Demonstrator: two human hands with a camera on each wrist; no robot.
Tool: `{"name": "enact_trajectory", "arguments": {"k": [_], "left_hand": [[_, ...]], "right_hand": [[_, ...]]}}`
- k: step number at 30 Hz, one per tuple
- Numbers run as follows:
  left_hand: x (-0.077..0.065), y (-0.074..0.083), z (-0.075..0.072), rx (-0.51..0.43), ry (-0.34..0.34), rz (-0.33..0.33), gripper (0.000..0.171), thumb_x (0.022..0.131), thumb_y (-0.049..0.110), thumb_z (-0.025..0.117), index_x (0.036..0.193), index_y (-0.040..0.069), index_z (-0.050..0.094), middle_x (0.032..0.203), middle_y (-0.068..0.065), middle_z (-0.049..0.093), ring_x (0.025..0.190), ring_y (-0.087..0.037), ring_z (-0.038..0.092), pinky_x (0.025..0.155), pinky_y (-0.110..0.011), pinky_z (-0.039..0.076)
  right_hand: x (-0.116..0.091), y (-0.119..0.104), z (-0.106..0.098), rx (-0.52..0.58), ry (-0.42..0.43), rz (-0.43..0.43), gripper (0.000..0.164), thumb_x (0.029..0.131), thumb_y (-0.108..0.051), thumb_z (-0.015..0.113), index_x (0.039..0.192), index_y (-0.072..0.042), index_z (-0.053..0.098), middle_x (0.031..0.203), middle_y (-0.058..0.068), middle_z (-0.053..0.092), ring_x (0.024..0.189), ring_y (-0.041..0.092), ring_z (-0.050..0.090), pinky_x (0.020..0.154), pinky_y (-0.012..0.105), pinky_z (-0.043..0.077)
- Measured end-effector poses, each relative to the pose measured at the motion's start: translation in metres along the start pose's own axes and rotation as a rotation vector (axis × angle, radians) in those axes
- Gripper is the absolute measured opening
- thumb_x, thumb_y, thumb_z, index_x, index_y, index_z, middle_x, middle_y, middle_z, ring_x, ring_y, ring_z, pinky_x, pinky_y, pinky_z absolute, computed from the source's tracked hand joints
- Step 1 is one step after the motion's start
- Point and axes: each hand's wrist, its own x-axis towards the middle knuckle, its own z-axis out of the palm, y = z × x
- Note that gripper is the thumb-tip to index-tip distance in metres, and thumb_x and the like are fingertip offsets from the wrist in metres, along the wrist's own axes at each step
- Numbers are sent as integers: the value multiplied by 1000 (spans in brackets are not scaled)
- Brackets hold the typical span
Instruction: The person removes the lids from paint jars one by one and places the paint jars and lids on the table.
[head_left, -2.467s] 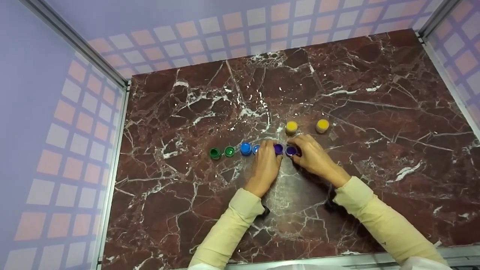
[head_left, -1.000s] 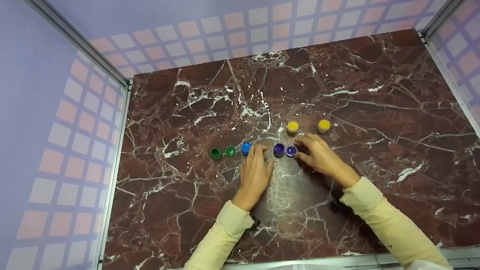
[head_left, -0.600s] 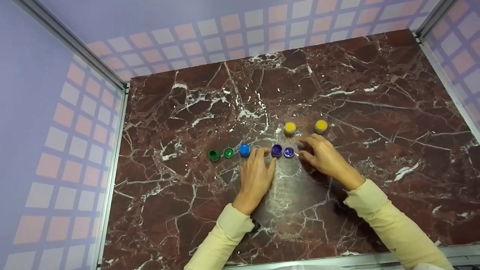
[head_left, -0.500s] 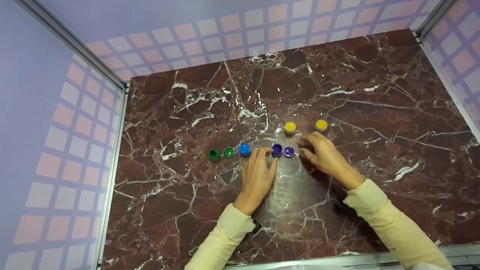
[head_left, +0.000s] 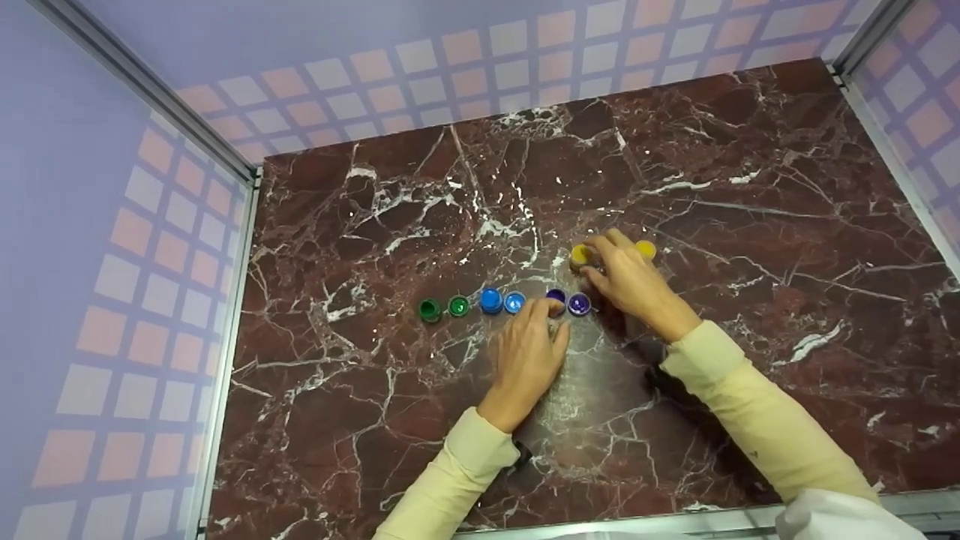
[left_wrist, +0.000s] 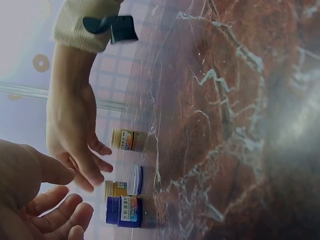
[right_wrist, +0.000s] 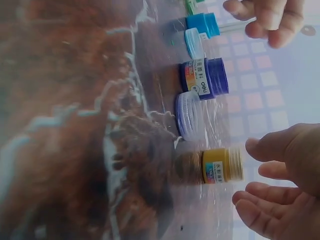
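My right hand reaches over the left of two capped yellow paint jars, thumb and fingers spread around its top. In the right wrist view a gap shows between the fingertips and that yellow jar's clear cap. My left hand hovers with loosely bent fingers over an uncapped purple paint jar, partly hiding it, and holds nothing. A purple-stained lid lies just right of the purple jar. The second yellow jar stands behind the right hand.
Left of the purple jar, a blue paint jar, its lid, an open green paint jar and its lid form a row on the marbled tabletop. Panel walls bound the table's back and sides.
My right hand has moved from beside the purple lid up and left to the left yellow jar. My left hand has shifted right from the blue lid, uncovering it, toward the purple jar.
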Motion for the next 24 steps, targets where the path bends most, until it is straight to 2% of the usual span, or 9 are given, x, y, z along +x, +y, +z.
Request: {"name": "enact_trajectory", "arguments": {"k": [5, 11, 17, 24], "left_hand": [[0, 0, 0, -15, 20, 7, 22, 91, 23, 79, 109, 14, 71, 103, 2, 70, 92, -21, 70, 75, -39, 57], [-2, -2, -1, -8, 37, 3, 23, 90, 25, 80, 109, 15, 71, 101, 3, 70, 85, -19, 69, 69, -38, 55], [-3, -3, -1, -5, 52, 17, 23, 90, 25, 80, 108, 15, 71, 99, 4, 69, 77, -17, 65, 64, -37, 53], [-3, -5, -2, 2, 58, 21, 22, 90, 24, 80, 108, 15, 71, 98, 5, 69, 74, -16, 64, 64, -37, 53]], "right_hand": [[14, 0, 7, -54, 4, -44, 47, 91, -9, 79, 131, 8, 61, 113, 25, 59, 94, 39, 62, 83, 52, 56], [20, 2, 13, -75, -11, -37, 51, 87, -10, 83, 131, 7, 63, 114, 25, 59, 99, 42, 61, 87, 56, 54], [21, 4, 19, -101, -8, -43, 42, 88, -6, 80, 125, 7, 66, 108, 23, 59, 97, 42, 60, 85, 54, 54], [22, 7, 25, -60, 15, -81, 33, 87, 0, 78, 116, 9, 67, 97, 20, 57, 91, 40, 58, 82, 52, 53]]}}
